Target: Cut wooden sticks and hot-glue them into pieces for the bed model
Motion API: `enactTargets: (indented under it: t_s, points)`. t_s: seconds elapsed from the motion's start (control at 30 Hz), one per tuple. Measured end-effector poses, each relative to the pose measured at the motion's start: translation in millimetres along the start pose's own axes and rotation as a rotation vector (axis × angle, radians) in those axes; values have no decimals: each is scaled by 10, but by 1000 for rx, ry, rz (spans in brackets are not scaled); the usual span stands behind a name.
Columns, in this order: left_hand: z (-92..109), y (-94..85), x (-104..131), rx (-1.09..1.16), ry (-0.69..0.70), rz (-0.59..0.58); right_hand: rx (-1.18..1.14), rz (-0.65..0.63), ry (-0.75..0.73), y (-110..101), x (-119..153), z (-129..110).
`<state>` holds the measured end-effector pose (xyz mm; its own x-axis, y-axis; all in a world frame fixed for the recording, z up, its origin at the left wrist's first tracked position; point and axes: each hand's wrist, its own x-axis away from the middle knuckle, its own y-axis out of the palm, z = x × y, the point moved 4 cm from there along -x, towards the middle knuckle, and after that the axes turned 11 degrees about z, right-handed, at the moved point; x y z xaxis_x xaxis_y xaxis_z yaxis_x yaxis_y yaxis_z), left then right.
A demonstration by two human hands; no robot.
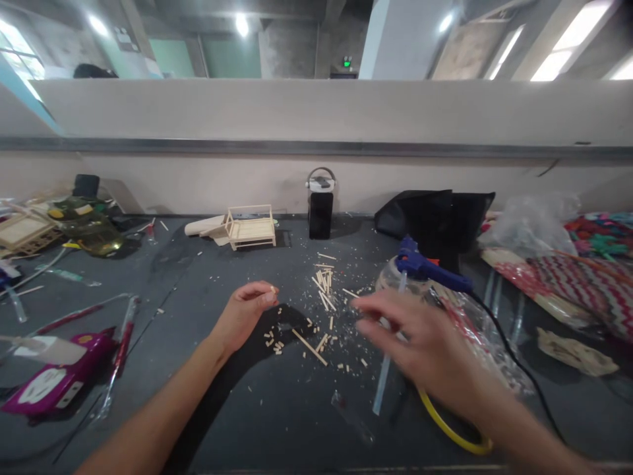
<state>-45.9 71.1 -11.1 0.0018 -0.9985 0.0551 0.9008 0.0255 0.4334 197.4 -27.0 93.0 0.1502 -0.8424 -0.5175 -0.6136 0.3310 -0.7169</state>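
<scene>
Motion blurs your right hand (410, 330), thumb and fingers parted, any hold unclear; it partly hides the clear stick (382, 382). Your left hand (244, 309) pinches closed on a tiny, mostly covered wooden piece (273, 289) above the surface (277, 422), near wooden sticks (324, 284).

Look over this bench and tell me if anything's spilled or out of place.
Short wooden pieces lie scattered near the loose sticks in the middle, looking like spilled offcuts. To the right, the blue glue gun seems propped on a clear container, perhaps precariously. I can't make out any damage.
</scene>
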Motion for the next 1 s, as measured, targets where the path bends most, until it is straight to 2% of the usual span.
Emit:
enactTargets:
  t_s: [0.07, 0.17, 0.27, 0.37, 0.6, 0.73, 0.9, 1.0]
  points:
    - [-2, 8, 9, 5, -12, 3, -54, -216, -64, 429, 49, -251]
    - [-3, 11, 17, 6, -38, 8, 136, -379, -161, 935, 48, -397]
    - [-12, 9, 16, 6, -49, -4, 192, -414, -207, 1203, 5, -421]
    - [-30, 6, 12, 9, -50, -18, 192, -436, -226, 1326, 0, -407]
    - [-60, 22, 20, 2, -42, -52, 173, -453, -186, 1480, 65, -352]
    - [-62, 28, 33, 10, -56, -52, 119, -417, -119, 1477, 68, -321]
    - [-72, 60, 88, 38, -113, -54, -26, -273, 11, 1218, -74, -244]
    - [-77, 106, 128, 49, -122, -87, -237, -76, 133, 970, -201, -176]
